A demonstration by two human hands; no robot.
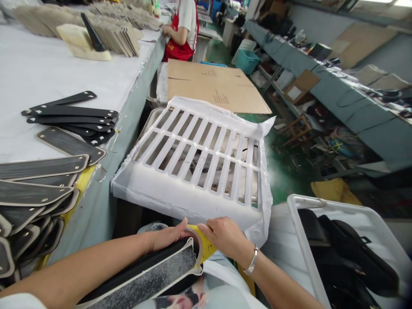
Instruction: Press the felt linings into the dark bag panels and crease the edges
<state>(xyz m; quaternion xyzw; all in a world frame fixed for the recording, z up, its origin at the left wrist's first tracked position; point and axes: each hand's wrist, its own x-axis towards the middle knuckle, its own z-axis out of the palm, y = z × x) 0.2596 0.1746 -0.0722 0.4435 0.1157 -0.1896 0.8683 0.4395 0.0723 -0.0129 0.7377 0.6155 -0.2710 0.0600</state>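
Note:
A long black piece with pale edges and a speckled grey inner face [154, 274] lies across the lap, its open end towards the middle. My left hand [169, 236] grips the upper edge of that end, thumb up; its other fingers are largely hidden. At the same end sits a yellow piece [206, 246] with a curved pale rim. My right hand [227, 236] is closed on the yellow piece, thumb and curled fingers at its top edge. The two thumbs are close together.
A white slatted rack [193, 193] stands just ahead. On the left table [41, 77] lie black straps [74, 112] and grey-faced, pale-edged pieces [35, 193]. A white bin [341, 204] with black items is at right. Cardboard [212, 83] and a person in red [182, 34] are beyond.

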